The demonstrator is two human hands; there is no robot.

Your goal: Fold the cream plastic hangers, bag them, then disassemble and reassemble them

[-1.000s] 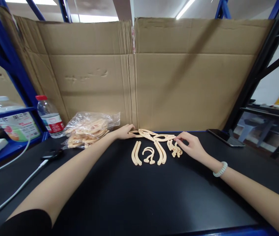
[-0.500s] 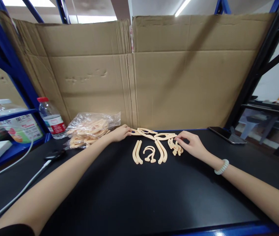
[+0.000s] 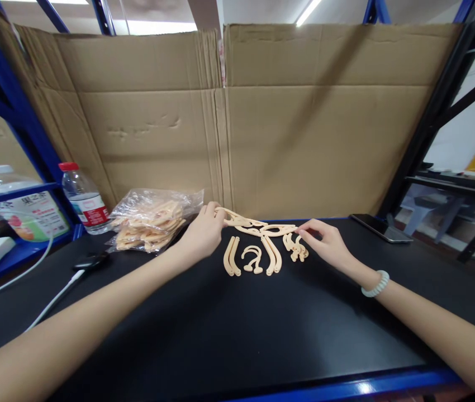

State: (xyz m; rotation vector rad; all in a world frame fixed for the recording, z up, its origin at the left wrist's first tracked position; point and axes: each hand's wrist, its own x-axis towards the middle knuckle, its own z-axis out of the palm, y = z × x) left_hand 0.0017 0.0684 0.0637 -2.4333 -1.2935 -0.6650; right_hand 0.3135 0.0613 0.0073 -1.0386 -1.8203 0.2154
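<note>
My left hand (image 3: 206,230) is closed on a cream looped hanger arm (image 3: 234,216), whose left end is raised off the table. At the back, more looped hanger arms lie end to end, one of them on the right (image 3: 278,230). My right hand (image 3: 325,241) pinches at that one's right tip; the fingers partly hide the contact. In front lie two hanger hooks (image 3: 252,260), a pair of slim curved bars (image 3: 232,257) to their left and another pair (image 3: 271,255) to their right. Below my right fingertips sits a cluster of hooks (image 3: 296,248).
A clear bag (image 3: 153,218) full of cream parts lies at the left, beside a red-capped bottle (image 3: 85,204). A black plug with a white cable (image 3: 89,261) rests nearer. At the right back is a phone (image 3: 380,229). Cardboard (image 3: 325,139) walls off the rear edge.
My left hand has come nearer and risen a little, lifting the left end of a looped hanger arm. My right hand stays at the right tip of the row.
</note>
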